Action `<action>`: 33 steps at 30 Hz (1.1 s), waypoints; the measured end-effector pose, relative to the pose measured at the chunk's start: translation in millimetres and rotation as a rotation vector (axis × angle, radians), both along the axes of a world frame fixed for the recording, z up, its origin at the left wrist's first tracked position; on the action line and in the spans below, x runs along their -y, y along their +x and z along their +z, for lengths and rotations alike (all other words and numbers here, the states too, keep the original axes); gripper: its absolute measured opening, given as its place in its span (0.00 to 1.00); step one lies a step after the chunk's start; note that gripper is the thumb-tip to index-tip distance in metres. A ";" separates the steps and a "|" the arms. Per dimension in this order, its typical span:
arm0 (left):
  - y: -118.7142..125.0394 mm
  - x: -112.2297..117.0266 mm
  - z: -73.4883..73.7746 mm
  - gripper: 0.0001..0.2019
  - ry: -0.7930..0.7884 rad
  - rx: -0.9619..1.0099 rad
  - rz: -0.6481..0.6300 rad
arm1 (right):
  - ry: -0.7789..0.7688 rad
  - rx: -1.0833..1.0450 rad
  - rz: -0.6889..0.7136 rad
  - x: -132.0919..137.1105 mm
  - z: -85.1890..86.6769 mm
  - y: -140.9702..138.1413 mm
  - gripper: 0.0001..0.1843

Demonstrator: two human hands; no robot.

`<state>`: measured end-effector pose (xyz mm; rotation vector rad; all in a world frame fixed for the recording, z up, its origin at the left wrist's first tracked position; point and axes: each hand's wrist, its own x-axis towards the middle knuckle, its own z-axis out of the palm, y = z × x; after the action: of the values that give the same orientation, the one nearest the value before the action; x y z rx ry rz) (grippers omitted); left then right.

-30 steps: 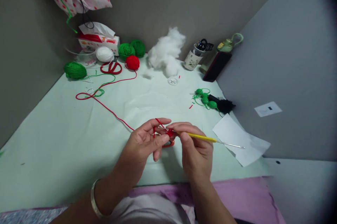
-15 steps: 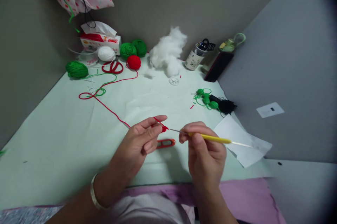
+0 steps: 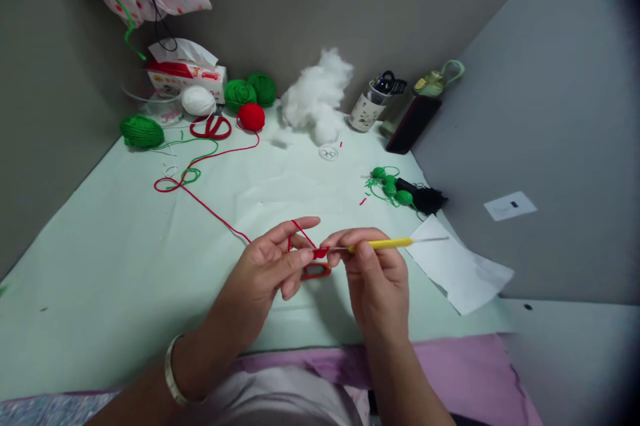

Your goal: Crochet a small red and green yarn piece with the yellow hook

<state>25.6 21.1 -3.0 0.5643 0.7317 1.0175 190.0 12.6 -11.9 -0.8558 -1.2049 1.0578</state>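
My left hand (image 3: 267,263) pinches a small piece of red crochet work (image 3: 321,253) between thumb and fingers. Red yarn (image 3: 215,216) runs over its raised index finger and trails back across the table to a red yarn ball (image 3: 251,117). In my right hand (image 3: 375,273) is a crochet hook with a yellow handle (image 3: 387,244), held nearly level. Its metal tip meets the red piece, and the right fingertips are close against that piece. Below the work, an orange-handled tool (image 3: 316,271), perhaps thread snips, lies partly hidden behind my left fingers.
At the back stand a tissue box (image 3: 187,79), white stuffing (image 3: 320,99), a pen cup (image 3: 369,106) and a dark phone (image 3: 414,125). Red scissors (image 3: 211,126) lie near green yarn (image 3: 143,131). To the right are green crocheted balls (image 3: 390,187), black yarn (image 3: 427,199) and white paper (image 3: 460,266).
My right hand has moved left, bringing the hook's tip into the red piece and its fingertips close to my left. The hook's handle has levelled out. The view has shifted slightly.
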 end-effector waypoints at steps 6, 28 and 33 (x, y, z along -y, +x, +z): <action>-2.0 2.9 -2.6 0.18 0.071 -0.158 0.085 | 0.253 0.418 -0.111 12.8 2.7 -0.1 0.13; 0.8 4.6 -3.2 0.12 0.030 -0.007 0.052 | 0.127 0.202 -0.102 3.5 1.8 -5.1 0.09; 3.6 3.8 -4.7 0.12 0.074 -0.094 0.019 | 0.179 0.278 -0.134 4.2 0.6 -6.4 0.11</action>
<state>29.2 17.3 -7.7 0.6737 0.7865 1.0444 183.7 8.4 -11.3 -0.9496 -1.4289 0.7263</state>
